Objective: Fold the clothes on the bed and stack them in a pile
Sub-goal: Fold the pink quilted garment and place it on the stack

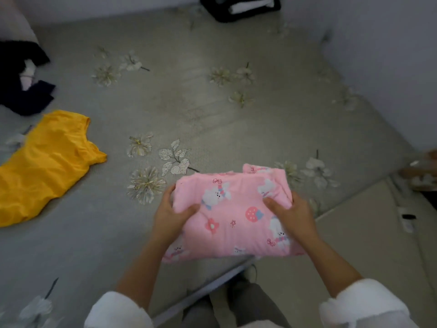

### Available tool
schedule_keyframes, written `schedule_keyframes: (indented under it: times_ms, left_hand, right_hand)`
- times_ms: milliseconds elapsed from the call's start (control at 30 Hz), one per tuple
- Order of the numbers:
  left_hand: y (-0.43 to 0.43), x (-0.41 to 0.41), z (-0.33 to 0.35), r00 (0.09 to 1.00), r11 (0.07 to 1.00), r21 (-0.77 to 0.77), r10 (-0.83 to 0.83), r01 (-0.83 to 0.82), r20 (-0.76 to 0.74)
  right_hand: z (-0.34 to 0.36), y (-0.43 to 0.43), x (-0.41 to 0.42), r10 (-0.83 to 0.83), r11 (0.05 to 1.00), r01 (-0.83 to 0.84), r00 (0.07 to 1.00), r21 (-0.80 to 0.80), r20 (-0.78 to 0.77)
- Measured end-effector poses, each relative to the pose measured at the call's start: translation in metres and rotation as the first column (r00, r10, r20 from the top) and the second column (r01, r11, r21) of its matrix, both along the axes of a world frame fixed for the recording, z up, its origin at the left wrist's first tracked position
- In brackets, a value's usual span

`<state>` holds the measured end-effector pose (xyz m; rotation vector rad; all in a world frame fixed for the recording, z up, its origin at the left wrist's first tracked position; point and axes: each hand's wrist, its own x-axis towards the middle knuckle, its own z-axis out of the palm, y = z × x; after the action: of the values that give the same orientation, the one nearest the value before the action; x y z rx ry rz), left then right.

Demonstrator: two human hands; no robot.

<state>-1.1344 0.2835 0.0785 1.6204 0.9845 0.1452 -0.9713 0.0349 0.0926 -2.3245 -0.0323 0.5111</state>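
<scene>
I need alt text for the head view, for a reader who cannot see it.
A person's left hand and right hand grip a folded pink bunny-print garment by its sides, over the near edge of a grey flowered bed. A yellow garment and dark clothes lie unfolded at the left.

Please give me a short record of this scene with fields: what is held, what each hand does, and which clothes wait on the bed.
held item: pink printed garment, folded
left hand: grips its left edge, thumb on top
right hand: grips its right edge, thumb on top
surface: grey flowered bed sheet
waiting, unfolded: yellow garment, on the left
waiting, crumpled: dark clothes, far left
</scene>
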Motion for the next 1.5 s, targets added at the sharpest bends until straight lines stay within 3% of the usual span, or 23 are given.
schedule_keyframes:
  times_ms: [300, 700, 967, 1333, 1500]
  left_hand:
    - [-0.138, 0.153, 0.034, 0.957, 0.962, 0.037, -0.274, 0.271, 0.097]
    - [-0.393, 0.369, 0.064, 0.869, 0.88, 0.086, -0.474, 0.466, 0.141]
    - [-0.46, 0.535, 0.062, 0.869, 0.882, 0.096, -0.471, 0.461, 0.153]
    - [-0.539, 0.771, 0.08, 0.806, 0.82, 0.103, -0.572, 0.563, 0.149]
    - [-0.576, 0.841, 0.069, 0.861, 0.869, 0.082, -0.495, 0.488, 0.12]
  right_hand:
    - [0.041, -0.176, 0.074, -0.294, 0.954, 0.285, 0.951, 0.092, 0.101]
    - [0.083, -0.443, 0.231, -0.365, 0.931, 0.358, 0.909, 0.069, 0.201]
    - [0.075, -0.51, 0.389, -0.372, 0.928, 0.355, 0.905, 0.115, 0.207]
    - [0.09, -0.597, 0.602, -0.407, 0.911, 0.409, 0.873, 0.051, 0.268]
    - [0.086, -0.628, 0.696, -0.326, 0.943, 0.333, 0.917, 0.007, 0.231]
